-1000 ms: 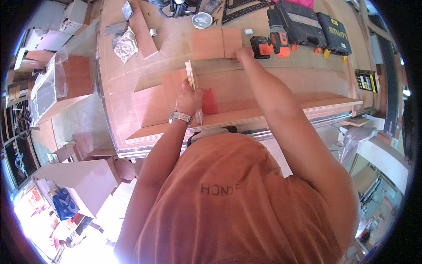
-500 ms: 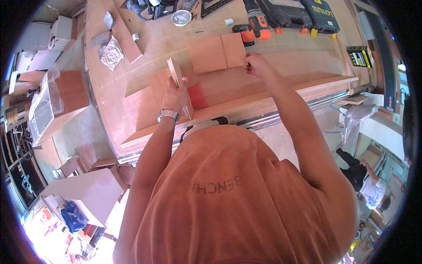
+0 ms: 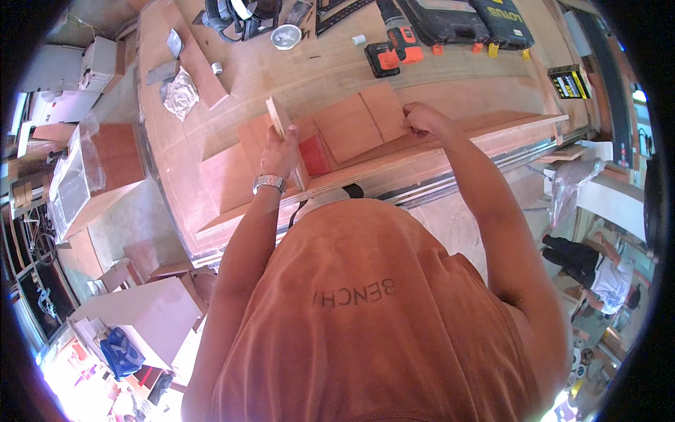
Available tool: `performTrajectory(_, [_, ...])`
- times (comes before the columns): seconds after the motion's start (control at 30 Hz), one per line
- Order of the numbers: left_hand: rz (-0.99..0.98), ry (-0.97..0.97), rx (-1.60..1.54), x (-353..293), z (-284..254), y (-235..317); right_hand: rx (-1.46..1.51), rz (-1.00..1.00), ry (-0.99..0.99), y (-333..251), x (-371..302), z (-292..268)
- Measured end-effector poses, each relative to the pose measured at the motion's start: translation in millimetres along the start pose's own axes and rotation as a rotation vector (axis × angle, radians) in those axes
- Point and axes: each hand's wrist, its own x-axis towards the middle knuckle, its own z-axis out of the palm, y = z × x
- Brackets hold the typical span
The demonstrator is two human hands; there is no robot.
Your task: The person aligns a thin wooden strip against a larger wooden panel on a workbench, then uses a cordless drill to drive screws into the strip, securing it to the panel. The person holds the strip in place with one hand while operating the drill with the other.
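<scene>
Both hands have slid lower in the view since half a second ago, and the drill and tool cases now sit further from the top rim; the head has tipped, while the grip on the wood looks unchanged. Left hand (image 3: 280,153) is wrapped around an upright board (image 3: 279,119) standing on edge, fingers closed on its face, watch at the wrist. Right hand (image 3: 420,119) is curled into a loose fist, pinching the corner of a flat panel (image 3: 358,125) that lies just beside the upright one. Whether anything small sits inside that fist, I cannot tell.

Out from the hands: a red block (image 3: 314,155) lies right against the foot of the upright board, and both boards rest inside a long shallow plywood frame (image 3: 436,158) that runs across the counter (image 3: 309,70). By my reading, the frame's long sides are up, and the divider is being lined up but not yet fixed; no screw or clamp shows on it. The flat panel lies loose too, so fastening seems left to do.

Further out, an orange drill (image 3: 394,42) lies untouched, well apart from the hands, next to black tool cases (image 3: 467,20). A crumpled bag (image 3: 181,93) lies to the left. Another person (image 3: 598,271) crouches at far right.
</scene>
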Motion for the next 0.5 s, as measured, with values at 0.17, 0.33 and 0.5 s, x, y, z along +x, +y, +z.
performTrajectory(0.17, [-0.016, -0.041, -0.029, 5, 2, -3, -0.444, 0.02, 0.043, 0, 29, 19])
performTrajectory(0.33, [-0.026, -0.006, -0.007, 7, 4, -7, -0.613, 0.047, 0.199, -3, 42, 24])
performTrajectory(0.5, [-0.021, -0.028, 0.011, 4, 1, -3, -0.65, -0.332, 0.512, -47, 33, 40])
